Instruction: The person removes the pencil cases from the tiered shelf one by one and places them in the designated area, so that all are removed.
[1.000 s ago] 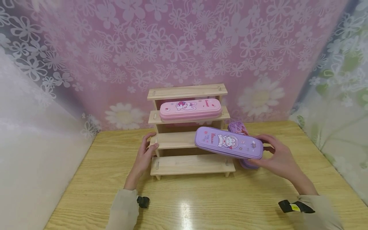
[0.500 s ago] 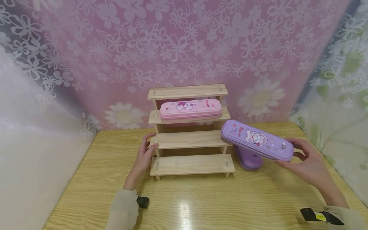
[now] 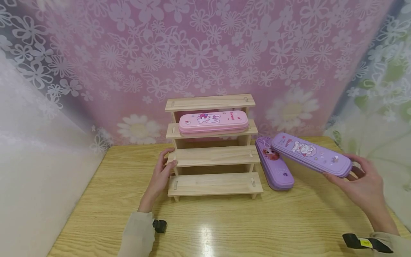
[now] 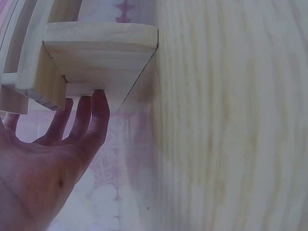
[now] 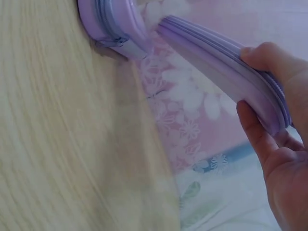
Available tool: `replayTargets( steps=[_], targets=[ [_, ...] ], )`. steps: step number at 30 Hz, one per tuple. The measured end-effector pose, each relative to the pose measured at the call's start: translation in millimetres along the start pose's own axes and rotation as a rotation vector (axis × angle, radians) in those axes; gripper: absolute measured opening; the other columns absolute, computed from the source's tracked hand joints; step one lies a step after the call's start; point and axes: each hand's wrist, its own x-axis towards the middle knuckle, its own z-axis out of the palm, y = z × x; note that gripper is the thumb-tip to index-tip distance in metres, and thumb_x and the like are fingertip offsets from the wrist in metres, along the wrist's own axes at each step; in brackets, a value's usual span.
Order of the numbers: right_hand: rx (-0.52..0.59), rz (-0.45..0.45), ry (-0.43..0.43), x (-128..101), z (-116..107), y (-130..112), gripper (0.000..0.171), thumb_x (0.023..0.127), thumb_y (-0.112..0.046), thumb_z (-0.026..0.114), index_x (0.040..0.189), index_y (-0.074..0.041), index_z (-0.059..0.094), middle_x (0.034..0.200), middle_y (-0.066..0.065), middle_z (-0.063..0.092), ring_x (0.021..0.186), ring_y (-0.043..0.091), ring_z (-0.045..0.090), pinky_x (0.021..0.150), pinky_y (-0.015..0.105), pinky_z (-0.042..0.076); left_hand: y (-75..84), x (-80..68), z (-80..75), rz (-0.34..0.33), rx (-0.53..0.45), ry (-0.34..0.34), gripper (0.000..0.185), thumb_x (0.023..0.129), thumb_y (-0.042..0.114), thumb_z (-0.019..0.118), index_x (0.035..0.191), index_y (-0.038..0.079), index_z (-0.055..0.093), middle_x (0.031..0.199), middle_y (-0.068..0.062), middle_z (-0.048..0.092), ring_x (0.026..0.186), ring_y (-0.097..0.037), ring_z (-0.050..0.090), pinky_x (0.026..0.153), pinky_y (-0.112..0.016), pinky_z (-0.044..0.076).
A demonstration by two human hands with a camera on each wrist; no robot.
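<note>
Right of the wooden step rack [image 3: 212,167], right hand [image 3: 366,185] is gripping a purple pencil case [image 3: 311,154] by its end; left hand [image 3: 160,175] is resting flat-fingered against the rack's left side.

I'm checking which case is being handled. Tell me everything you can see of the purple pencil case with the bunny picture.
The long, flat purple pencil case with a cartoon bunny on its lid has rounded ends and a seam running around its edge; it looks like hard plastic or tin. It is closed, tilted and held above the wooden table. The right hand grips its right end; nothing else touches it. It hangs just right of a second purple case lying flat.
</note>
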Motion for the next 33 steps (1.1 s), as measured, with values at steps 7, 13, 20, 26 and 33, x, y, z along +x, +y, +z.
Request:
replayTargets(
  steps=[7, 13, 20, 26, 33],
  targets=[
    [-0.021, 0.072, 0.109, 2.4, 12.2, 8.3, 0.07, 0.076, 0.0, 0.087, 0.128, -0.027, 0.049, 0.119, -0.022, 0.032, 0.092, -0.013, 0.054, 0.071, 0.001, 0.047, 0.7, -1.4, 0.2, -0.008, -0.009, 0.006, 0.045, 0.107, 0.021, 0.052, 0.15, 0.022, 0.041, 0.13, -0.02, 0.053, 0.109, -0.039, 0.058, 0.084, -0.043, 0.054],
    [-0.12, 0.114, 0.151, 4.4, 22.3, 17.8, 0.066, 0.072, -0.009, 0.092, 0.122, -0.024, 0.052, 0.109, -0.019, 0.033, 0.084, -0.005, 0.048, 0.066, 0.001, 0.044, 0.6, -1.8, 1.1, -0.007, -0.018, 0.001, 0.045, 0.107, 0.021, 0.051, 0.15, 0.021, 0.041, 0.128, -0.021, 0.053, 0.111, -0.043, 0.057, 0.085, -0.044, 0.054],
    [-0.143, 0.044, 0.021, 5.4, 23.8, 26.5, 0.062, 0.081, -0.015, 0.087, 0.135, -0.007, 0.055, 0.117, -0.014, 0.029, 0.082, -0.014, 0.049, 0.063, 0.004, 0.046, -1.3, -0.3, 1.1, 0.004, -0.027, 0.002, 0.045, 0.107, 0.02, 0.051, 0.151, 0.02, 0.041, 0.129, -0.023, 0.052, 0.111, -0.042, 0.057, 0.083, -0.038, 0.054],
    [-0.123, -0.017, -0.094, 3.0, 23.7, 31.3, 0.064, 0.086, -0.01, 0.081, 0.139, 0.006, 0.049, 0.125, 0.004, 0.036, 0.088, -0.02, 0.047, 0.07, 0.001, 0.046, -3.3, 1.6, -1.1, 0.002, -0.019, 0.001, 0.047, 0.106, 0.022, 0.052, 0.152, 0.02, 0.04, 0.129, -0.022, 0.052, 0.111, -0.041, 0.057, 0.084, -0.042, 0.055],
    [-0.25, -0.001, -0.141, 2.2, 28.7, 40.2, 0.073, 0.08, -0.02, 0.088, 0.137, 0.005, 0.05, 0.109, 0.027, 0.052, 0.078, -0.021, 0.046, 0.061, 0.005, 0.045, -2.0, 0.9, -0.6, 0.009, -0.022, -0.003, 0.046, 0.106, 0.02, 0.052, 0.151, 0.02, 0.04, 0.127, -0.022, 0.052, 0.109, -0.042, 0.057, 0.084, -0.044, 0.054]
  ],
)
